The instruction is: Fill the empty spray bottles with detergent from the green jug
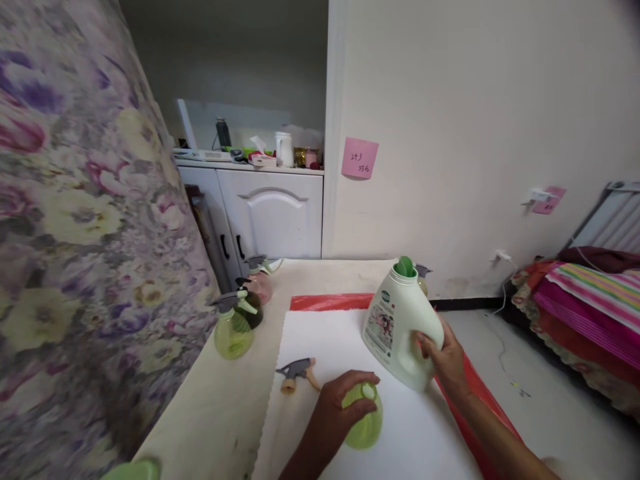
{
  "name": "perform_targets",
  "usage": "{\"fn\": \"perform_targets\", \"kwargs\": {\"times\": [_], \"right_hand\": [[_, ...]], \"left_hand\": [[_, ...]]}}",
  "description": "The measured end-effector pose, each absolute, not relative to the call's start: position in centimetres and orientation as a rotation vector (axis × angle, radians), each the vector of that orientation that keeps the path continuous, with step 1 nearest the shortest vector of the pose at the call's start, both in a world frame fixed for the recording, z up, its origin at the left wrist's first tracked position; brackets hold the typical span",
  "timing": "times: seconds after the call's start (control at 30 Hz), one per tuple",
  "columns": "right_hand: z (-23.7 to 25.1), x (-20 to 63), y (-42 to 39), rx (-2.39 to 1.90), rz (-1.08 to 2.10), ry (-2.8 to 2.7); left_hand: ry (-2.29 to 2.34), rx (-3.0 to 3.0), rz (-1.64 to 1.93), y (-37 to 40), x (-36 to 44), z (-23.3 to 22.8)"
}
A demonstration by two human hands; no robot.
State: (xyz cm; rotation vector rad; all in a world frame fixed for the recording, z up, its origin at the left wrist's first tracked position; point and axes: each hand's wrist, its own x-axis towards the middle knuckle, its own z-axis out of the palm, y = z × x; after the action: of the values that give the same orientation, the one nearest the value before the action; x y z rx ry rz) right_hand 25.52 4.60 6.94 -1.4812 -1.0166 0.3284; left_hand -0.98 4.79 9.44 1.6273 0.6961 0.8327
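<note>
- grip is taken by the left hand (335, 410) on a round green spray bottle (364, 417) with its top off; the fingers are closed around its neck, apparently so the open body is kept steady and upright.
- a white detergent jug (400, 323) with a green cap (405, 267) is clasped at its back by the right hand (445, 357); it is held tilted, its base just beyond the green bottle, and whether that base rests on the mat cannot be told.
- the two hands are kept apart, each clamped on its own container.
- a grey trigger sprayer head (295, 373) is laid on its side just left of the left hand, clear of the bottle's open mouth.
- beyond and left of the left hand, three more spray bottles (234, 327) are stood in a cluster, well apart from the hands.
- a white mat (320, 337) is spread under both hands, over a red sheet (330, 301), on a pale table (225, 400).
- a floral curtain (75, 233) hangs at the far left; a white cabinet (273, 213) and a wall with a pink note (359, 158) are seen ahead, and a striped bedcover (585, 300) lies to the right.
</note>
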Motion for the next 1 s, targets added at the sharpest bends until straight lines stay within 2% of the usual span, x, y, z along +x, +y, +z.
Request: {"fn": "perform_targets", "kwargs": {"times": [0.13,0.3,0.4,0.53,0.73,0.83,1.0], "right_hand": [[6.5,25.9,3.4,-1.459,0.371,-1.112],[4.8,26.6,-1.4,-1.520,0.145,-1.072],[2.9,26.5,-4.9,-1.545,0.123,-1.156],[1.8,24.2,-6.7,-1.501,0.402,-1.376],[2.5,18.4,-3.2,-1.361,0.821,-1.513],[1.7,16.1,-1.5,-1.284,0.943,-1.509],[0.8,14.4,-0.6,-1.232,0.975,-1.419]], "left_hand": [[0.719,1.627,0.833,4.9,-1.1,9.3],[0.727,1.665,0.835,5.0,-1.6,8.5],[0.713,1.651,0.827,5.0,-1.8,8.0],[0.709,1.466,0.877,5.2,-1.7,7.5],[1.026,1.276,1.169,3.0,-3.2,6.9],[1.235,1.208,1.217,0.9,-4.6,5.9],[1.398,1.364,1.053,-1.2,-5.1,3.5]]}}
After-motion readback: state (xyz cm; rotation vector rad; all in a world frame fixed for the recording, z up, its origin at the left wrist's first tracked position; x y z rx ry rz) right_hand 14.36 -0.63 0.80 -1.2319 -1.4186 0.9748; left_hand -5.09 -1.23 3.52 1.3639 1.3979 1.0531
